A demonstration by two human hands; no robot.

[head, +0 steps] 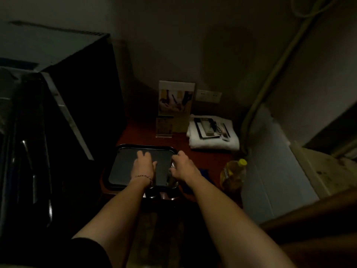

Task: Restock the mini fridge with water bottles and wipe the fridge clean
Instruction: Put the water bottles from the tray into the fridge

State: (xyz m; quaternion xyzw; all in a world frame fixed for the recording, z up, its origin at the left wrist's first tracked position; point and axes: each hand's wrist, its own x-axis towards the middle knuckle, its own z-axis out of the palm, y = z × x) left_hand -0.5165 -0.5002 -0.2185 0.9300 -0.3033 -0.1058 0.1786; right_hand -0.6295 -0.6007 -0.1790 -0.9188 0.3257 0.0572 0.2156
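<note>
The mini fridge (63,105) is standing well off to the left of both hands, its door (29,151) hanging open; the left hand (144,166) is the nearer one. No water bottle is showing there. Under the fingers, the dark tray (119,167) is lying with its long axis running left to right. The left hand is resting flat on it, fingers loosely spread. The right hand (182,167) is curling over the tray's right rim, seemingly gripping it. A yellow-capped bottle (233,176) is standing just right of that hand.
</note>
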